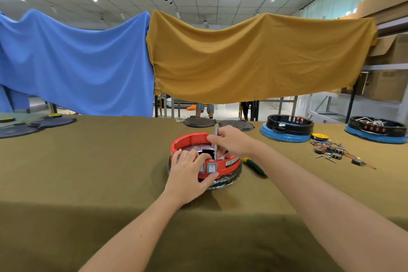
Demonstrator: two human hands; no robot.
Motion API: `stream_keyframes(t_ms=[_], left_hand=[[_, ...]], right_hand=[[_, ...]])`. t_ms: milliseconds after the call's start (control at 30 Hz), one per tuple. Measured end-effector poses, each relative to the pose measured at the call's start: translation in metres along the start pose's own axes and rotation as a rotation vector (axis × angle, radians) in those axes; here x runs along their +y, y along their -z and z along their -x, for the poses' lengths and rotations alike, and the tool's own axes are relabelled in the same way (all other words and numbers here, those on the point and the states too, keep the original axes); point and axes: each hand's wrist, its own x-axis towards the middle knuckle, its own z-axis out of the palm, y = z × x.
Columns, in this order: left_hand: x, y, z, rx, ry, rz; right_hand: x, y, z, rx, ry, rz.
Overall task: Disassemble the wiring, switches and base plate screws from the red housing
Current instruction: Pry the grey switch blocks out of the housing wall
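The left hand grips the near wall of the red housing, fingers curled over the rim and thumb pressed under the front face beside a grey square switch; the right hand pinches a slim grey screwdriver, its fingers closed round the shaft; the tool stands almost upright, its long axis running straight down into the housing, tip hidden behind the rim, so whether it sits in a screw cannot be told. The housing lies directly ahead of both hands at the centre of the table, the left hand nearer its front wall, the right reaching from above and behind; any turning would likely go down that vertical axis while the left steadies the shell. The housing is a glossy round plastic ring on a dark, shiny base; the table wears a matte olive cloth. Just right lies a green-handled screwdriver; further right, a loose tangle of wires and switches; beyond, black housings on blue bases.
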Motion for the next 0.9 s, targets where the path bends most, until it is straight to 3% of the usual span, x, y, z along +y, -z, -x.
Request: stream_keyframes(t_ms=[233, 500, 900], left_hand=[[0.001, 0.002, 0.0, 0.004, 0.003, 0.014], [0.0, 0.0, 0.0, 0.008, 0.003, -0.004], [0.0, 0.001, 0.001, 0.005, -0.011, 0.014]], right_hand=[[-0.009, 0.006, -0.017, -0.133, -0.093, 0.095], [0.014, -0.012, 0.021, 0.172, 0.095, -0.043], [-0.007, 0.008, -0.024, -0.218, -0.176, 0.079]])
